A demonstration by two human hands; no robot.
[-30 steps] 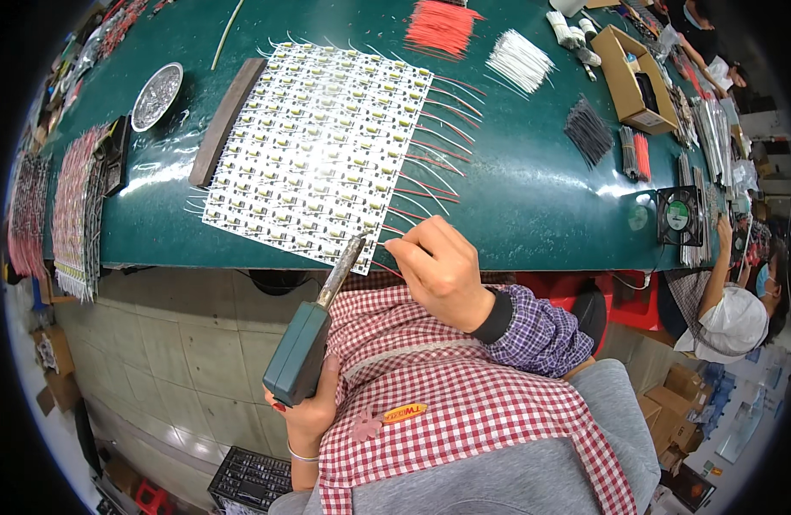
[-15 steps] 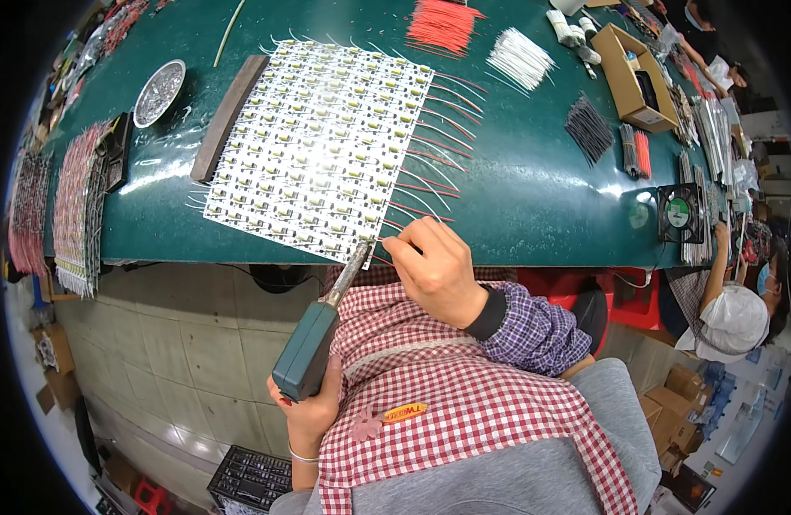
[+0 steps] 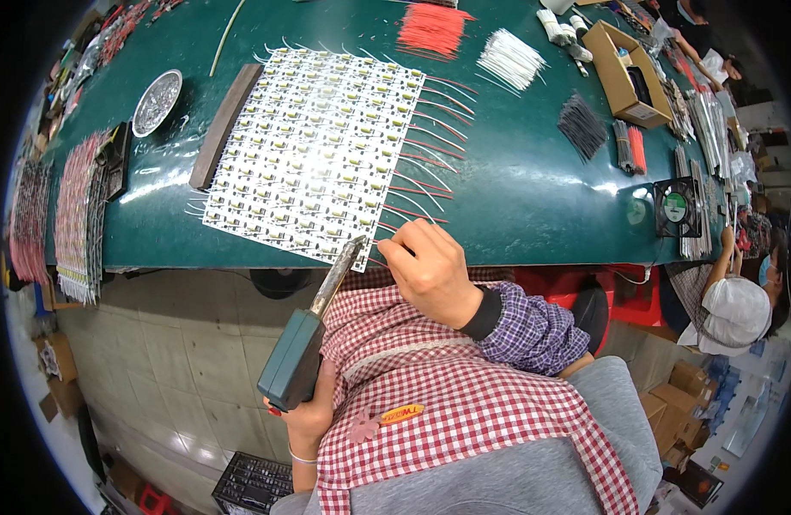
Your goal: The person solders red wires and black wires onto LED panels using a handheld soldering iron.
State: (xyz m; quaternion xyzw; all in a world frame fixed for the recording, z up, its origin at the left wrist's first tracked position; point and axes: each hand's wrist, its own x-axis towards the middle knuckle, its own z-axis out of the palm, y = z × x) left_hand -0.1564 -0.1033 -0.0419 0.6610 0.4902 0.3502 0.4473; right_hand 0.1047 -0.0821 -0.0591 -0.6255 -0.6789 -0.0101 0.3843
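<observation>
A dark green soldering gun point(image 3: 292, 359) is gripped in my left hand point(image 3: 314, 414), its metal tip slanting up to the near right corner of a white circuit board panel point(image 3: 305, 184). The panel bears rows of small yellow and black components. Red and white wires point(image 3: 438, 137) stick out along its right edge. My right hand point(image 3: 430, 273) is closed in a pinch beside that near corner, on a thin wire whose end lies by the tip. Most of this wire is hidden by the fingers. A dark bar point(image 3: 228, 129) lies along the panel's left edge.
Bundles of red wires point(image 3: 431, 31), white wires point(image 3: 510, 60) and black wires point(image 3: 581, 127) lie beyond the panel. A metal dish point(image 3: 157, 103) and wired panels point(image 3: 79, 219) are at left. At right stand a cardboard box point(image 3: 618, 73) and a fan point(image 3: 676, 208); another person point(image 3: 734, 313) sits there.
The soldering gun has shifted slightly down and left at its body, while its tip stays at the panel's near corner. My right hand has barely moved and keeps its pinch.
</observation>
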